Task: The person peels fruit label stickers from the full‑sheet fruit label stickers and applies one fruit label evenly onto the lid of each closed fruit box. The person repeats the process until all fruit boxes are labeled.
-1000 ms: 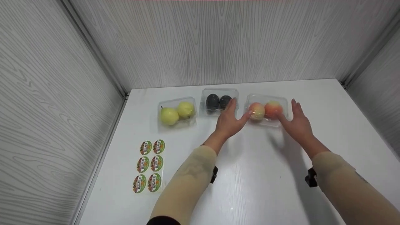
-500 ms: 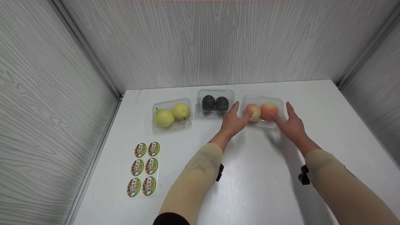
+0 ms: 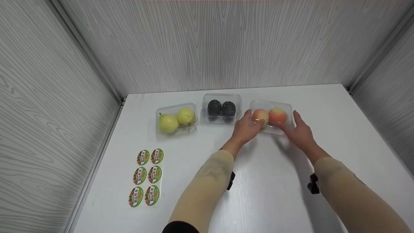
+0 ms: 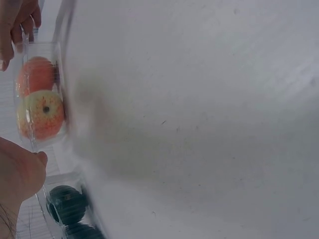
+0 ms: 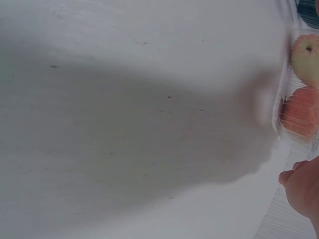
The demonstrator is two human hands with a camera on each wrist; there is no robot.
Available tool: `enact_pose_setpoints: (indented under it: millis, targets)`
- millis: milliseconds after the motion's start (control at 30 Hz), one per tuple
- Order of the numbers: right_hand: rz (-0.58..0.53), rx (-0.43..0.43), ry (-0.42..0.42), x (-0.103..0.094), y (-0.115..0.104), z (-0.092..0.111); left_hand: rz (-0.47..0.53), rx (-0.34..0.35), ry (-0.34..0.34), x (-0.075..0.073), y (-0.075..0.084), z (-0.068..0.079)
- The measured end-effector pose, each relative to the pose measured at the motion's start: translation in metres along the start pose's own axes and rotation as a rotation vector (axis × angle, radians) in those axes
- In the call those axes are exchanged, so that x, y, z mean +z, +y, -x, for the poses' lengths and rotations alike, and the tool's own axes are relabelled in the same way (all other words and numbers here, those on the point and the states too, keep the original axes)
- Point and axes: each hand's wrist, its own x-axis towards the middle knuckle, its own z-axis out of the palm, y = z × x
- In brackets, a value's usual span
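Note:
A clear plastic box holds two red-and-yellow fruits, which look like streaked apples in the left wrist view. My left hand is at the box's left side, its thumb overlapping the near left corner in the head view. On the opposite side is my right hand, with the thumb toward the near right corner. Both hands have their fingers extended and flank the box. In the right wrist view, the visible fingertips are slightly apart from the box wall.
Left of the apples stands a clear box with two dark round fruits. Farther left, another clear box holds two yellow-green pears. A sheet of several round stickers lies at the front left. Grey wood-grain panels enclose the white table.
Both hands have come closer around the apple box, lowering toward its sides. The boxes and stickers appear shifted slightly left and down as the head view turned.

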Motion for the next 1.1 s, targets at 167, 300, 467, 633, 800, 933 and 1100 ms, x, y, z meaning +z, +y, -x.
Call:
enact_pose_setpoints:
  millis: [167, 300, 467, 633, 800, 933, 1100]
  targets:
    - [-0.008, -0.014, -0.009, 0.001, 0.003, -0.001, 0.001, 0.004, 0.008, 0.003, -0.001, -0.001]
    - [-0.009, -0.011, -0.020, 0.001, 0.003, -0.001, -0.002, 0.025, 0.020, 0.004, -0.002, -0.001]
    - [-0.016, 0.007, -0.036, 0.001, 0.002, 0.000, -0.012, 0.036, 0.025, 0.005, -0.003, -0.001]
    - [-0.032, 0.012, -0.044, 0.003, 0.003, 0.001, -0.036, 0.067, 0.025, 0.005, -0.003, 0.000]
    - [-0.047, -0.002, -0.042, 0.006, 0.000, 0.004, -0.034, 0.095, 0.011, 0.002, -0.003, 0.002]
    - [-0.057, -0.015, -0.033, 0.009, 0.001, 0.008, -0.027, 0.096, -0.007, 0.001, -0.004, 0.004]
    - [-0.051, -0.027, -0.020, 0.012, 0.003, 0.013, -0.022, 0.088, -0.014, 0.001, -0.006, 0.009]
